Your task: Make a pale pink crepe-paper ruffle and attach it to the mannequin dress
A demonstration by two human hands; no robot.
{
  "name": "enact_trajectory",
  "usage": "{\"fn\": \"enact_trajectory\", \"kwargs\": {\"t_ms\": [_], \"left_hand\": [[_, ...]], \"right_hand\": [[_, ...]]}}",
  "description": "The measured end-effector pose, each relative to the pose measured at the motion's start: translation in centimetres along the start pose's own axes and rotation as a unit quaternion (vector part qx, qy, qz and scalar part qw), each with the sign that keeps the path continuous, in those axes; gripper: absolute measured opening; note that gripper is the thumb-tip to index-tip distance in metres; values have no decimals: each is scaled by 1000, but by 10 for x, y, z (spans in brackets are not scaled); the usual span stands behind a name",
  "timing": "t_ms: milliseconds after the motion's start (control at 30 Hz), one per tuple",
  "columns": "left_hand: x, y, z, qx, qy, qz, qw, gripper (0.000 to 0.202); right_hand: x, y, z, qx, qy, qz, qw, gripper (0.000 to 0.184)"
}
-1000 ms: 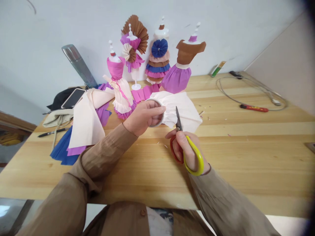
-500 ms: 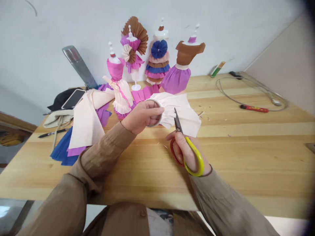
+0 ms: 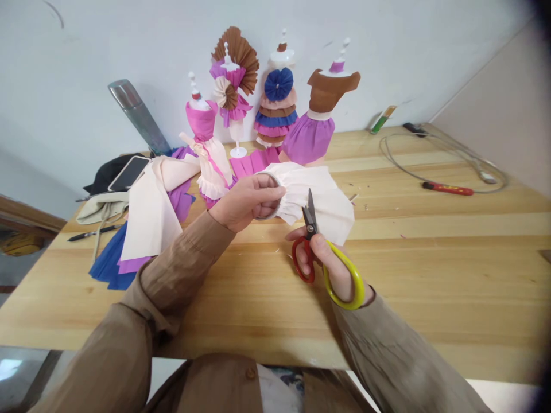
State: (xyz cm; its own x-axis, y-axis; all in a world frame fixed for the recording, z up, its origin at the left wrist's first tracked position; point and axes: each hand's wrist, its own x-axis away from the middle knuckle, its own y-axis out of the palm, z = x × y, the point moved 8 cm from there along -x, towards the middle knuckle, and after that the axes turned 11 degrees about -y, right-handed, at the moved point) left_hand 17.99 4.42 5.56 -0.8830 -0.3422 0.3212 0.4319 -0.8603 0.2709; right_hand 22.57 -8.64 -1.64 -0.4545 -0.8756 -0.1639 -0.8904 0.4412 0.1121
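Observation:
My left hand (image 3: 245, 203) is closed, its thumb and fingers pinching the gathered end of a white crepe-like sheet (image 3: 331, 198). A tape roll (image 3: 268, 217) is looped about the fingers of that hand. The sheet fans out to the right, pleated near the pinch. In my right hand (image 3: 338, 269) is a pair of scissors (image 3: 310, 228) with one red and one yellow handle. Its blades are parted and point up and away from me, over the near part of the sheet. Whether they touch the sheet, I cannot tell.
Behind stand several small dress forms (image 3: 321, 94) in coloured paper outfits. Left lie folded sheets (image 3: 150, 212), a phone (image 3: 129, 174), a pen (image 3: 92, 232) and a leaning flask (image 3: 140, 117). Right are a looped cable (image 3: 390, 158), a red-handled tool (image 3: 447, 189) and a green tube (image 3: 383, 120).
The scissor blades have spread wider, and the handles have moved apart. The scissors have shifted slightly. My left hand keeps its pinch on the sheet.

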Motion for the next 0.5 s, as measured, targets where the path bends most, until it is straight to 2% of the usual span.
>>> {"fn": "enact_trajectory", "kwargs": {"t_ms": [200, 300, 500], "left_hand": [[-1, 3, -2, -12, 17, 6, 1000, 38], [0, 0, 3, -14, 56, 28, 998, 37], [5, -9, 15, -38, 128, 91, 987, 24]], "right_hand": [[1, 3, 1, -9, -4, 4, 1000, 60], [0, 3, 3, -40, 18, 8, 999, 63], [-1, 7, 11, -95, 58, -28, 993, 69]]}}
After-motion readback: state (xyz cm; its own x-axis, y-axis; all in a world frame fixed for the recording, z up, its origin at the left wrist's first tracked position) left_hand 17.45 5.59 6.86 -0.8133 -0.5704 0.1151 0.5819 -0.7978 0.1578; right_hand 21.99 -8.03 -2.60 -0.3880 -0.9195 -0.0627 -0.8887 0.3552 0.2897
